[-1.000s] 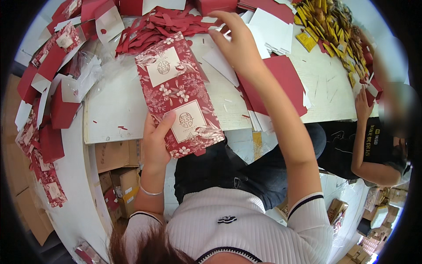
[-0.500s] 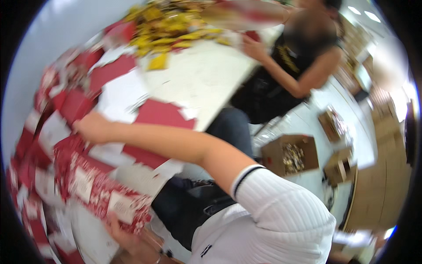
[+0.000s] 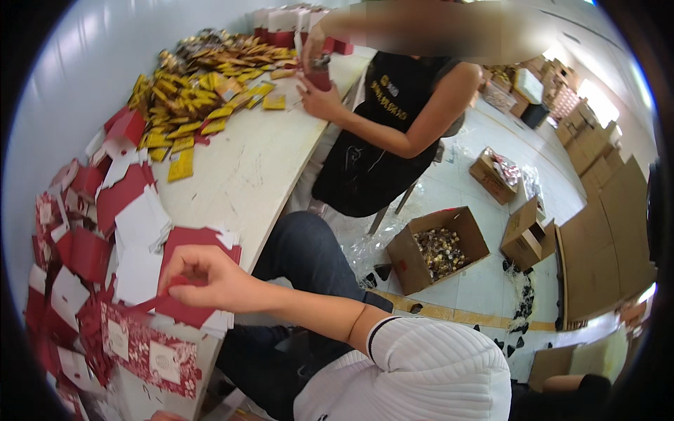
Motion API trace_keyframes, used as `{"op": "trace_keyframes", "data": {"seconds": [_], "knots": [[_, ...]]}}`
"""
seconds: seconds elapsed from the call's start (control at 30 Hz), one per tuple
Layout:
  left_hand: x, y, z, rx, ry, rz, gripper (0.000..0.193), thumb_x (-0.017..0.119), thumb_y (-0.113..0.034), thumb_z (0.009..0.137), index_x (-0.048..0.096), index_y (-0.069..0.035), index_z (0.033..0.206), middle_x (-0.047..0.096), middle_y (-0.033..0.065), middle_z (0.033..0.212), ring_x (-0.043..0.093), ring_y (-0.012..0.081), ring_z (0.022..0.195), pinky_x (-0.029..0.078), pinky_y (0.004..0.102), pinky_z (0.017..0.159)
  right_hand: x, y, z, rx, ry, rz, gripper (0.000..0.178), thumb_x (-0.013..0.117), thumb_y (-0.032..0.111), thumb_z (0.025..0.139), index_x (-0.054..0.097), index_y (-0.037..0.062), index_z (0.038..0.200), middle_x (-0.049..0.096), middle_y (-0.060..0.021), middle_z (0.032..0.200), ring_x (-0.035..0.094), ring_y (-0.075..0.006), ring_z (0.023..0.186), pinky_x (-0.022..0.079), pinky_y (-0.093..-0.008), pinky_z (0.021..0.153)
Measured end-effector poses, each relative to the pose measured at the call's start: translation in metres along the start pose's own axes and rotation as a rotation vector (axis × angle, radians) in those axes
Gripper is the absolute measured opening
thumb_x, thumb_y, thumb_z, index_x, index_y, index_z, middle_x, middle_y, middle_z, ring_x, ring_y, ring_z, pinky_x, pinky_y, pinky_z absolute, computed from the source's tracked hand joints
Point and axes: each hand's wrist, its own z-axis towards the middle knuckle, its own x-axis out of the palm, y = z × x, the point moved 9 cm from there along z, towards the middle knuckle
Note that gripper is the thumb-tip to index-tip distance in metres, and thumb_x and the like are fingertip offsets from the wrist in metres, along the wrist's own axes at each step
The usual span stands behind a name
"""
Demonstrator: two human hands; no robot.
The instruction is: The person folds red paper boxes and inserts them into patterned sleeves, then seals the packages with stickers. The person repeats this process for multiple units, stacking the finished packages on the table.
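My right hand (image 3: 214,279) reaches in from the right over the table, its fingers closed on a red ribbon (image 3: 146,304). The ribbon trails down left toward a tangle of red strips (image 3: 95,344). Just below, a flat red-and-white patterned carton piece (image 3: 146,351) with two pale panels lies near the table's front edge. Beneath my right hand is a stack of dark red card sheets (image 3: 189,309). Only a sliver of my left hand (image 3: 166,416) shows at the bottom edge; its fingers are hidden.
White card sheets (image 3: 140,231) and folded red boxes (image 3: 90,251) crowd the table's left side. Yellow packets (image 3: 182,105) are heaped farther back. A co-worker's hand (image 3: 319,102) holds a red container. A cardboard box of small wrapped pieces (image 3: 439,249) stands on the floor.
My right hand has drawn back rightward from the left pile with a red ribbon. My left hand has slipped almost out of view, off the patterned carton piece, which now lies flat.
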Motion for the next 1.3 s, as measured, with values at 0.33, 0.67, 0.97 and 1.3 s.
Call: {"op": "trace_keyframes", "data": {"seconds": [0.33, 0.67, 0.97, 1.3], "knots": [[0.099, -0.01, 0.015, -0.058, -0.022, -0.569, 0.057, 0.043, -0.041, 0.088, 0.038, 0.003, 0.124, 0.054, 0.0096, 0.091, 0.053, 0.0132, 0.075, 0.043, 0.0229, 0.06, 0.08, 0.018, -0.063, -0.231, 0.499, -0.238, 0.009, 0.06, -0.002, 0.07, 0.053, 0.0016, 0.076, 0.057, -0.0107, 0.085, 0.054, -0.0282, 0.076, 0.043, -0.0327, 0.069], [0.098, -0.042, 0.014, 0.083, 0.036, -0.47, 0.047, 0.052, -0.03, 0.088, 0.044, 0.004, 0.119, 0.061, 0.0102, 0.084, 0.05, 0.0062, 0.053, 0.035, 0.0161, 0.044, 0.087, 0.007, -0.067, -0.208, 0.485, -0.326, 0.013, 0.053, -0.01, 0.064, 0.051, 0.0016, 0.069, 0.064, -0.016, 0.075, 0.061, -0.0286, 0.074, 0.048, -0.0399, 0.073], [0.101, -0.047, 0.017, 0.105, 0.016, -0.685, 0.038, 0.056, -0.008, 0.083, 0.046, -0.004, 0.12, 0.055, 0.0168, 0.106, 0.055, 0.0109, 0.072, 0.046, 0.0209, 0.052, 0.051, -0.017, -0.059, 0.06, -0.005, 0.302, 0.004, 0.045, 0.001, 0.087, 0.041, 0.0017, 0.086, 0.06, -0.0255, 0.087, 0.063, -0.0249, 0.075, 0.053, -0.0333, 0.065], [0.118, -0.03, 0.004, -0.241, 0.237, -0.537, 0.022, 0.054, -0.001, 0.081, 0.052, 0.003, 0.103, 0.063, 0.0144, 0.079, 0.061, 0.0161, 0.065, 0.052, 0.0243, 0.054, 0.029, -0.029, -0.054, 0.088, -0.169, 0.363, 0.009, 0.049, 0.004, 0.084, 0.041, 0.007, 0.082, 0.06, -0.0176, 0.075, 0.043, -0.0084, 0.051, 0.036, -0.0189, 0.045]]}}
